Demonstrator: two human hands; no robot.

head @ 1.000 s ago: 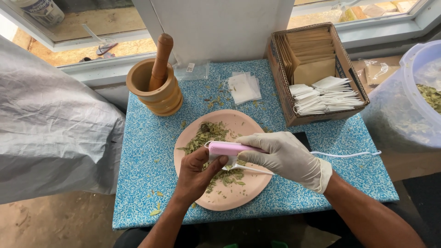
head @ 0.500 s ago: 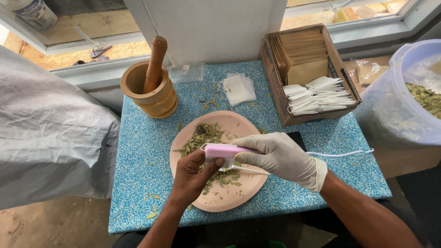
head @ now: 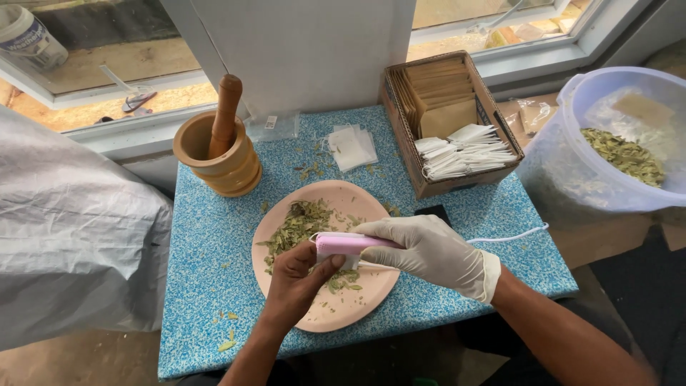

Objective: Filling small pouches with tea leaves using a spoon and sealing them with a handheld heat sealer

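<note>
Holding a small pink plastic handheld device (head: 348,244) in both hands above the round pink plate (head: 357,307). My right hand (head: 429,251), in a white glove, wraps over the device from the right: fingers pressed together along its top and far side, thumb underneath. My bare left hand (head: 300,275) comes in from below; thumb and forefinger pinch at the device's left end. A bit of white material shows just beneath the device, between the two hands; cannot tell exactly what it is. A thin white cord (head: 511,236) runs from behind the gloved hand off to the right across the table.

Plate rests on the blue speckled tabletop (head: 214,250), near its front edge. A heap of dried green leaves (head: 296,225) lies on the plate's left half, partly under my left hand. A few leaf scraps are scattered on the tabletop.

Back left: wooden mortar (head: 218,161) with a wooden pestle (head: 225,114) leaning upright in it. Back centre: small stack of flat white paper sachets (head: 351,149). Back right: brown cardboard box (head: 411,154) holding brown paper envelopes and white folded sachets. Off the table's right edge: translucent plastic tub (head: 572,164) containing more dried green leaves. At left, crumpled grey plastic sheeting (head: 71,229).
</note>
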